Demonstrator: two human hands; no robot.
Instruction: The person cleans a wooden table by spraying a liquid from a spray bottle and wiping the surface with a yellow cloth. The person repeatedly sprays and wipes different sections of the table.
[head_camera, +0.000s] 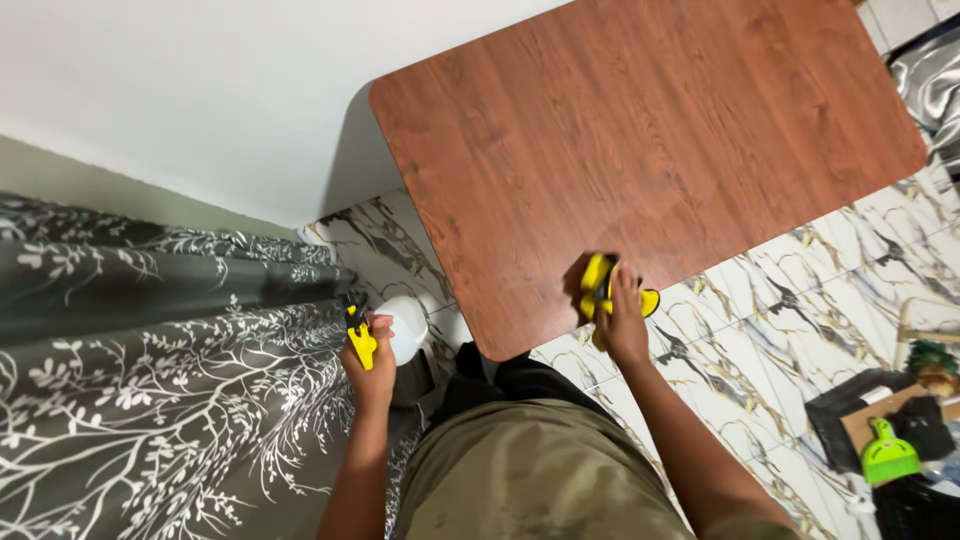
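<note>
While a yellow cloth (606, 290) is pressed by the right hand (622, 325) at the wooden table (640, 140) near edge, a yellow-triggered white spray bottle (395, 330) is gripped by the left hand (370, 365) beside that table, marble floor (800, 290) left open beyond.

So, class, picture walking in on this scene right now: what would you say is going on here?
A person stands at the near edge of a reddish-brown wooden table, seen from above. The right hand presses a yellow cloth onto the tabletop near that edge. The left hand holds a white spray bottle with a yellow and black trigger, off to the side of the table, above a grey patterned curtain. A green dustpan lies on the marbled floor.
</note>
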